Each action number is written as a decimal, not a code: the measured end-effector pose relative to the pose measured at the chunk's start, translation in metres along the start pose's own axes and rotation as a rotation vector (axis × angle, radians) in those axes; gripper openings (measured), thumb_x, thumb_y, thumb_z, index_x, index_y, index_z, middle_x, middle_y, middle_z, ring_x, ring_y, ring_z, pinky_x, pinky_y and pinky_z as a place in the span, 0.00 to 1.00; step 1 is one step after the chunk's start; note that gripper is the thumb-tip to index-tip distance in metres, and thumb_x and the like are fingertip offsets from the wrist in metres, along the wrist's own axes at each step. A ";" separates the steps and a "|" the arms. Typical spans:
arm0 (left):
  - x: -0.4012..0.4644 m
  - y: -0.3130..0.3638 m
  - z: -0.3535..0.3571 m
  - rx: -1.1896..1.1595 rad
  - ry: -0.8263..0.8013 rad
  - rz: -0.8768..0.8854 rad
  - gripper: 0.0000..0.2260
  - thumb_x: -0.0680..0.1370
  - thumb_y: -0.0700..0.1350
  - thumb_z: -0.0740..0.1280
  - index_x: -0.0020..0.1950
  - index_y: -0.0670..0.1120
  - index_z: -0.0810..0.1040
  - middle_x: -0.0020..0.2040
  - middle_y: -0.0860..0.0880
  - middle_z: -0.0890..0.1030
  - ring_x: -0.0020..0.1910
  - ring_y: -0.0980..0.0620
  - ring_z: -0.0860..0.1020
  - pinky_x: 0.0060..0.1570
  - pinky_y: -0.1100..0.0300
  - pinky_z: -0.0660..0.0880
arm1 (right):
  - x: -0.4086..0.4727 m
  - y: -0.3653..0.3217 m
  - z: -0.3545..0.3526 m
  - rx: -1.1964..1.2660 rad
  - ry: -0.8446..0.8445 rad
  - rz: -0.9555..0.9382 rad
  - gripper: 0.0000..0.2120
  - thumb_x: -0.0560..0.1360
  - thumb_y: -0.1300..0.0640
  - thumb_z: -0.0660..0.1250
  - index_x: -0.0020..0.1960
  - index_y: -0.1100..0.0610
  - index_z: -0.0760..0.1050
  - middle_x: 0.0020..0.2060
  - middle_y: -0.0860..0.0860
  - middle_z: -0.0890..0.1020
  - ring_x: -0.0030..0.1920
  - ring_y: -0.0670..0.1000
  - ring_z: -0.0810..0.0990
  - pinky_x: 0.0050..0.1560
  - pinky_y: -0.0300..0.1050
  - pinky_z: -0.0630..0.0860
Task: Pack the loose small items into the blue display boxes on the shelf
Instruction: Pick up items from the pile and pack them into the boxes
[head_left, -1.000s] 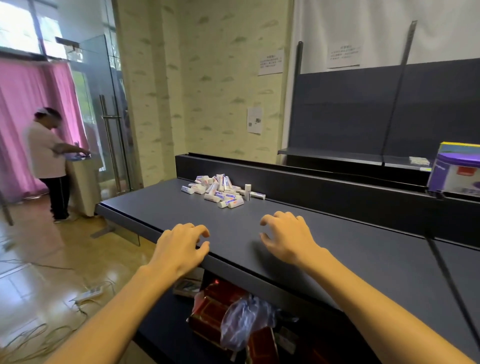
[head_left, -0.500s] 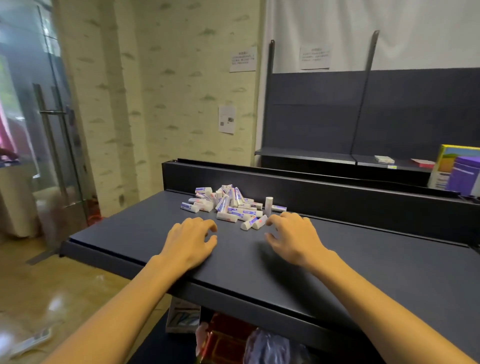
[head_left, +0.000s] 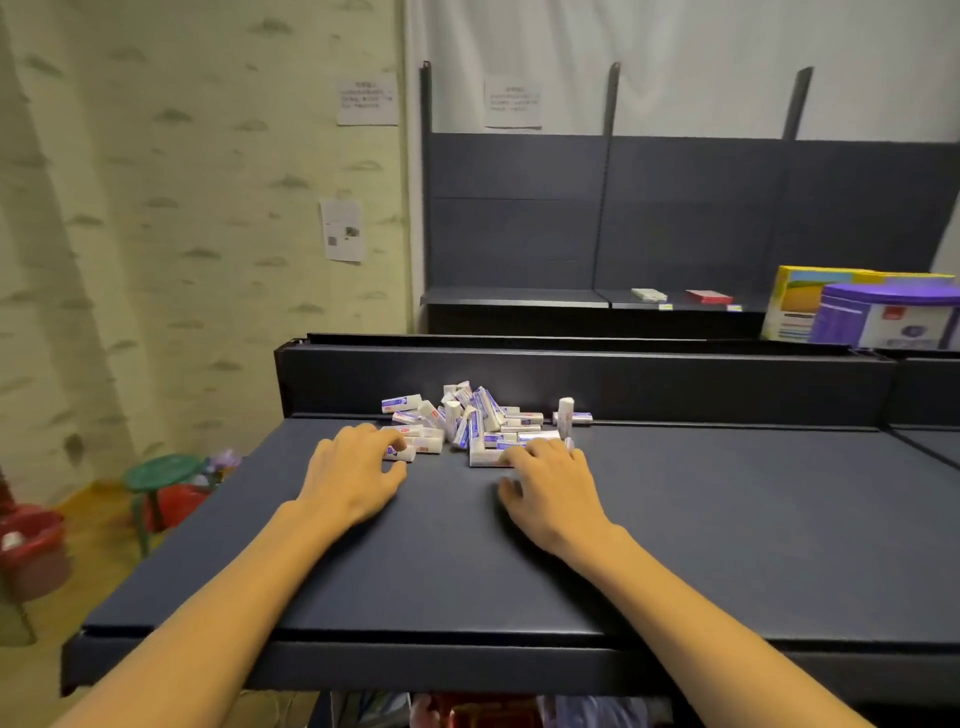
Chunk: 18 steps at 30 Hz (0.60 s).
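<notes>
1. Erasers (head_left: 470, 423), small white blocks in white-and-blue sleeves, lie in a loose heap on the dark shelf (head_left: 727, 519), pushed up near its raised back wall (head_left: 571, 374). One (head_left: 565, 410) stands on end at the heap's right edge; the rest lie flat or lean on one another. They look tipped out in a pile, which is probably why they need gathering before packing.

2. The left hand (head_left: 353, 478) lies palm down at the heap's near left edge. Its fingers are loosely curled, the tips touching a flat eraser (head_left: 400, 453), the thumb held apart on the shelf. It looks to be touching, not pinching, though the fingertips hide the contact.

3. The right hand (head_left: 550, 483) lies palm down at the near right edge, fingers bent and slightly spread, the tips reaching the closest erasers. I cannot tell whether it grips one. With a hand on either flank, the likely aim is to rake the pile together or lift a few.

4. No blue display box shows on this shelf. A yellow carton (head_left: 795, 301) and a purple-lidded tub (head_left: 883, 317) sit beyond the back wall at far right; neither looks like the target. Packing has likely not begun.

5. Off the shelf's left end, a green stool (head_left: 161, 470) stands on the floor.
</notes>
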<state>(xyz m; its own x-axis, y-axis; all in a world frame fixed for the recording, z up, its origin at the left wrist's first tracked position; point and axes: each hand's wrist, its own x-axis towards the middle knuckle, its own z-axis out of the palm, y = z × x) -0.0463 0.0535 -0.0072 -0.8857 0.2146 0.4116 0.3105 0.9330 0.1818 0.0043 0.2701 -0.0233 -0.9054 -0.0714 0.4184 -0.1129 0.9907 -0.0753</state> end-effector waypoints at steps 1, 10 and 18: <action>0.002 -0.006 0.001 -0.005 0.010 0.016 0.12 0.77 0.51 0.62 0.60 0.53 0.76 0.58 0.50 0.77 0.58 0.49 0.73 0.56 0.54 0.69 | 0.003 -0.004 0.003 0.001 0.007 0.019 0.14 0.77 0.53 0.59 0.61 0.53 0.74 0.56 0.52 0.77 0.60 0.57 0.71 0.66 0.55 0.62; 0.014 -0.020 0.028 -0.120 0.073 0.057 0.14 0.77 0.52 0.63 0.62 0.53 0.75 0.61 0.51 0.74 0.60 0.49 0.70 0.57 0.55 0.64 | 0.027 -0.016 0.022 -0.035 0.181 0.114 0.13 0.77 0.56 0.60 0.59 0.55 0.76 0.56 0.53 0.78 0.59 0.58 0.71 0.51 0.51 0.64; 0.016 -0.026 0.037 -0.147 0.067 0.010 0.18 0.78 0.51 0.62 0.69 0.53 0.70 0.65 0.51 0.74 0.64 0.49 0.69 0.62 0.53 0.64 | 0.025 -0.010 0.028 -0.061 0.075 0.097 0.13 0.80 0.50 0.56 0.60 0.50 0.75 0.59 0.48 0.74 0.61 0.54 0.65 0.55 0.49 0.59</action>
<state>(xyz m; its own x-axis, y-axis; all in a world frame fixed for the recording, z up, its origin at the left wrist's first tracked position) -0.0810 0.0436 -0.0382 -0.8588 0.1990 0.4720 0.3705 0.8776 0.3042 -0.0291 0.2553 -0.0376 -0.8776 0.0315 0.4783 0.0008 0.9979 -0.0644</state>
